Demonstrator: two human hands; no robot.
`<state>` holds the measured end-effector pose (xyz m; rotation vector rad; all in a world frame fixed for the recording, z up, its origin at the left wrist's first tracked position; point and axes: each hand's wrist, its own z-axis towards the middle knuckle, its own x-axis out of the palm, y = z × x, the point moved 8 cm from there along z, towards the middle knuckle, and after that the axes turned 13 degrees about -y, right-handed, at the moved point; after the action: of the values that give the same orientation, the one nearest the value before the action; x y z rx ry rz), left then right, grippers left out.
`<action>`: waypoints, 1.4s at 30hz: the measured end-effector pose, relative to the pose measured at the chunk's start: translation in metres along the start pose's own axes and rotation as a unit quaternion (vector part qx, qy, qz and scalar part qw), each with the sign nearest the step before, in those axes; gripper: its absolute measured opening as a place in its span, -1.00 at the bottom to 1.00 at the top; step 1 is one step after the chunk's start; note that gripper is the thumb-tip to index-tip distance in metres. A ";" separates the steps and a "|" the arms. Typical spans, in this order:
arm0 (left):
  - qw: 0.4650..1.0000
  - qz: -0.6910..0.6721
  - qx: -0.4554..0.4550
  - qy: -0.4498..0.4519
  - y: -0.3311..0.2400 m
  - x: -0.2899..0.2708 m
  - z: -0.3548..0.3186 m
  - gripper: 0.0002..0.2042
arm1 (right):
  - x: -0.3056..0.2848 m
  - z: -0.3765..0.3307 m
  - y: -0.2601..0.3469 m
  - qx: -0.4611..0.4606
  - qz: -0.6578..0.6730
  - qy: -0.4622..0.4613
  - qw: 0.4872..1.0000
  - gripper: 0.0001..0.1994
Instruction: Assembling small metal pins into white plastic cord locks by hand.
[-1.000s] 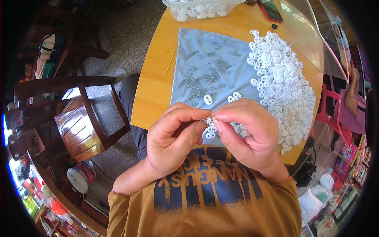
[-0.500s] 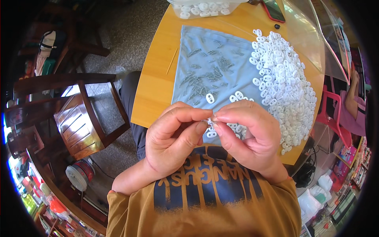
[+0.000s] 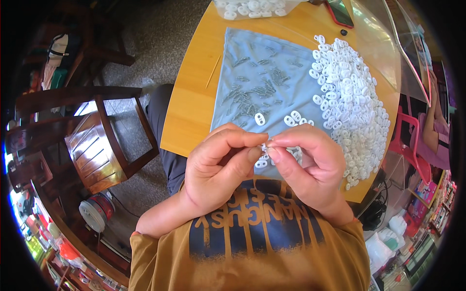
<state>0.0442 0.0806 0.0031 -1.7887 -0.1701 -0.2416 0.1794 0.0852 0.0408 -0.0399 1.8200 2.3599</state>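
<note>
My left hand (image 3: 221, 162) and my right hand (image 3: 313, 162) meet fingertip to fingertip over the near edge of the blue cloth (image 3: 291, 92). Thumb and forefinger of each are pinched on something tiny and pale, mostly hidden by the fingertips. Just behind the hands lies a white oval plastic piece with two holes (image 3: 259, 119); more such pieces (image 3: 292, 119) sit to its right and show partly beneath the fingers. Several small metal coil springs (image 3: 262, 91) are scattered over the cloth.
A large heap of white two-holed pieces (image 3: 349, 97) covers the table's right side. At the back stand a clear plastic tub (image 3: 252, 12) of similar pieces and a phone (image 3: 340, 13). A thin stick (image 3: 213, 72) lies left of the cloth. A wooden chair (image 3: 99, 140) is at left.
Both hands have shifted slightly, the left a little to the right. A small coil-like thing seen between the fingertips is now more covered, with a pale bit showing. The pinch continues.
</note>
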 end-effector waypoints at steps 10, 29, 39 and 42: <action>0.999 -0.029 -0.020 -0.002 0.007 -0.002 -0.004 -0.80 | 0.001 -0.005 -0.004 0.024 0.016 0.008 1.000 -0.84; 0.996 -0.024 -0.070 -0.059 0.031 -0.020 -0.011 -0.82 | 0.014 -0.025 -0.041 0.207 0.072 0.026 0.975 -0.90; 0.986 -0.104 -0.089 -0.096 0.036 -0.029 -0.008 -0.82 | -0.049 0.010 -0.039 -0.086 -0.377 -0.006 0.922 -0.88; 0.987 -0.103 -0.090 -0.087 0.035 -0.028 -0.009 -0.81 | -0.044 0.007 -0.048 -0.087 -0.419 0.038 0.903 -0.88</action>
<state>0.0247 0.0647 -0.0348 -1.9727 -0.4727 -0.2545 0.2299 0.0991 0.0019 -0.7759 1.2229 1.8683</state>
